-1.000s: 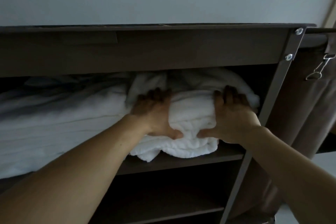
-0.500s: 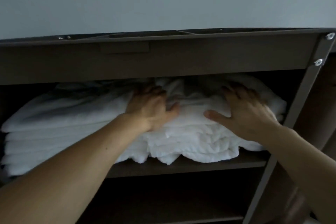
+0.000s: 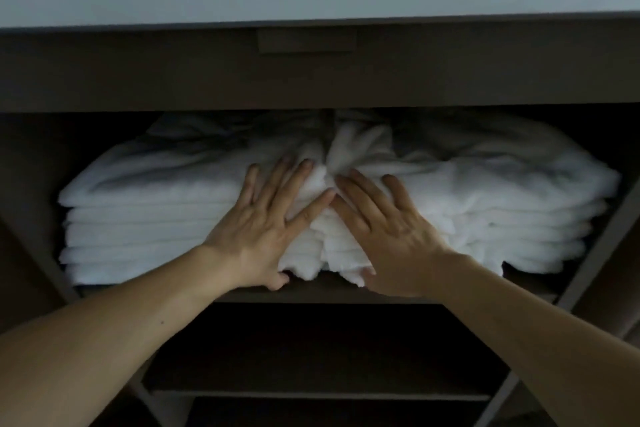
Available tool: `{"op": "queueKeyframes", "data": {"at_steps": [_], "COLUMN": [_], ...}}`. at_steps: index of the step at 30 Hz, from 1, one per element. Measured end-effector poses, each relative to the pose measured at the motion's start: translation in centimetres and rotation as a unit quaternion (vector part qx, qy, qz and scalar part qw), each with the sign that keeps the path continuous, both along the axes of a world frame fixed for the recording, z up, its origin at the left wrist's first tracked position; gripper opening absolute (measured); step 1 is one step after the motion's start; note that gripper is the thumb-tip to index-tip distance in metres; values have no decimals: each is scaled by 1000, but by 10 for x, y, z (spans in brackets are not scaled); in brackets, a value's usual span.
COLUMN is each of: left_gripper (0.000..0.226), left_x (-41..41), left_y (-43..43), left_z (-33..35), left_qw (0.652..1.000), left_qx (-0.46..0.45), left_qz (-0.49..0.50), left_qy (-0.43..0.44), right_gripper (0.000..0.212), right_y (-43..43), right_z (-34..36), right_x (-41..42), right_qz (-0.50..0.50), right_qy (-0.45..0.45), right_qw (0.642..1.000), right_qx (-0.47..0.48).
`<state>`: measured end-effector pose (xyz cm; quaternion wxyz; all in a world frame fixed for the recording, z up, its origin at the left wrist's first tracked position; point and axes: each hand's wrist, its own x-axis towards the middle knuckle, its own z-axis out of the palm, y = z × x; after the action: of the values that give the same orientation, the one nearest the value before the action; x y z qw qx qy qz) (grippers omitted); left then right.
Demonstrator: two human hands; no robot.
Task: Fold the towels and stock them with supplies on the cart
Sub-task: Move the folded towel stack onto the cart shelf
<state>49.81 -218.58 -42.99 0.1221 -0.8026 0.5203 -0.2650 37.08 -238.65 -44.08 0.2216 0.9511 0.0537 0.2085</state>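
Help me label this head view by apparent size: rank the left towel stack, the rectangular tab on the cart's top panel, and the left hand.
1. left towel stack
2. left hand, though nearer the camera
3. rectangular tab

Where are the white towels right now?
In the head view, the white towels sit in two side-by-side stacks on the cart's upper shelf, with the left hand and right hand flat where they meet.

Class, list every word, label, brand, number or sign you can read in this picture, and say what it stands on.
None can be read. The small rectangular plate on the cart's top rail looks blank in the dim light. The white towels show no tag or print.
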Motion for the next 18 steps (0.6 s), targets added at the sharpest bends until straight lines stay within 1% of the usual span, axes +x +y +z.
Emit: {"op": "queueKeyframes", "data": {"at_steps": [2, 4, 5, 6, 8, 11, 13, 15, 17, 18], "left_gripper": [150, 150, 148, 144, 135, 119, 108, 96, 89, 86], "left_x": [-8, -12, -14, -15, -15, -15, -14, -9, -6, -6], "left_y": [-5, -16, -22, -27, -34, -38, -37, -35, -32, -30], "left_z": [-8, -15, -17, -18, -16, -10, 1, 17, 26, 26], "left_qw": [999, 998, 997, 996, 995, 991, 985, 976, 977, 980], "left_qx": [-23, -44, -59, -73, -93, -120, -161, -204, -199, -187], "left_qz": [6, 22, 27, 33, 47, 50, 54, 68, 68, 66], "left_qy": [-31, -44, -39, -29, 1, 25, 35, 24, 19, 26], "right_gripper": [123, 126, 124, 118, 101, 88, 87, 89, 90, 92], "right_y": [-4, -2, 1, 2, -1, -7, -13, -25, -27, -22], "right_z": [-6, -12, -13, -14, -14, -17, -5, 17, 21, 11], "right_x": [0, 2, 3, 3, 6, 11, 17, 25, 30, 29], "right_qz": [-34, -69, -76, -69, -35, 5, 8, -5, 5, 16], "right_qy": [23, 9, -8, -31, -89, -191, -252, -296, -298, -278], "right_qw": [997, 993, 993, 995, 995, 982, 967, 954, 953, 958], "right_qx": [-69, -94, -85, -62, -35, 2, 23, 36, 56, 72]}}
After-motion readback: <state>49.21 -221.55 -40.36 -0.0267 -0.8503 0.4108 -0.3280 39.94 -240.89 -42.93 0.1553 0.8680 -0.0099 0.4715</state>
